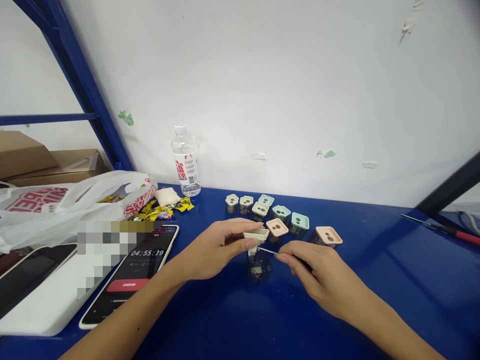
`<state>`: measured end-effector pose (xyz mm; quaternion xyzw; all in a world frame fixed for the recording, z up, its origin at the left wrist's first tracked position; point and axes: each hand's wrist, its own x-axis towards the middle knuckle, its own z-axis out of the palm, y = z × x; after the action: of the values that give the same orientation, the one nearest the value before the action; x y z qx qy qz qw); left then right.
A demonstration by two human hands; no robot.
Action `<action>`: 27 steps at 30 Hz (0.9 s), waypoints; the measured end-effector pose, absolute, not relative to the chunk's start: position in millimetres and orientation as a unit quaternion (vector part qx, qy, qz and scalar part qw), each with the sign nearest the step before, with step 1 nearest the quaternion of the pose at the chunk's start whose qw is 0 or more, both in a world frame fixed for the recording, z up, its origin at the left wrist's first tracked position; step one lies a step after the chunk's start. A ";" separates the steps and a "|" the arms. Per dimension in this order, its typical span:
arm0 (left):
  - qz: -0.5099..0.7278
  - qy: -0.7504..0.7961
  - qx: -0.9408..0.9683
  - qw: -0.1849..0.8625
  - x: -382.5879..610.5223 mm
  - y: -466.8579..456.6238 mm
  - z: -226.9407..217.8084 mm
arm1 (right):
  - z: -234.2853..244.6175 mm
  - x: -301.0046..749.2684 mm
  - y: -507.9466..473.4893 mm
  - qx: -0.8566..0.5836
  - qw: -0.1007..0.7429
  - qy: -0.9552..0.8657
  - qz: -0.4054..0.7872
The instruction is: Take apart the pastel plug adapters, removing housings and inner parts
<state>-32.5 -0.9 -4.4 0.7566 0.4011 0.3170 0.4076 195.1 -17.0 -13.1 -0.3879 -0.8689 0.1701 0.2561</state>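
Note:
Between the thumb and fingers of my left hand [215,250] is the cream lid of a pencil sharpener [258,233], tilted on its side. Under it stands a dark see-through container [259,270] on the table. My right hand [324,270] is closed around a thin tool, probably a screwdriver; its metal shaft [267,250] points left and its tip reaches the underside of the lid. The tool's handle is hidden in my palm. Just behind my hands are several two-hole sharpeners: cream [260,210], mint [299,222] and pink [277,227]. Another pink sharpener [328,235] is near my right knuckles.
A water bottle [186,167] stands by the wall. Yellow wrappers [152,211] and a white plastic bag [90,197] lie at left, with a phone [131,275] showing a timer. A red-handled tool [467,236] lies at far right. Blue frame posts [90,80] flank the blue table [386,260].

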 end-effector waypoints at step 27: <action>0.343 0.430 0.718 0.426 -24.2 -4.1 -5.1 | -34.2 195.5 -19.0 -0.343 0.330 -0.880 -0.008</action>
<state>-24.2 -4.1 -5.1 0.7183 0.4297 0.3431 0.4264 195.5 -19.0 -34.2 -0.3428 -0.8797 -0.0077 0.3296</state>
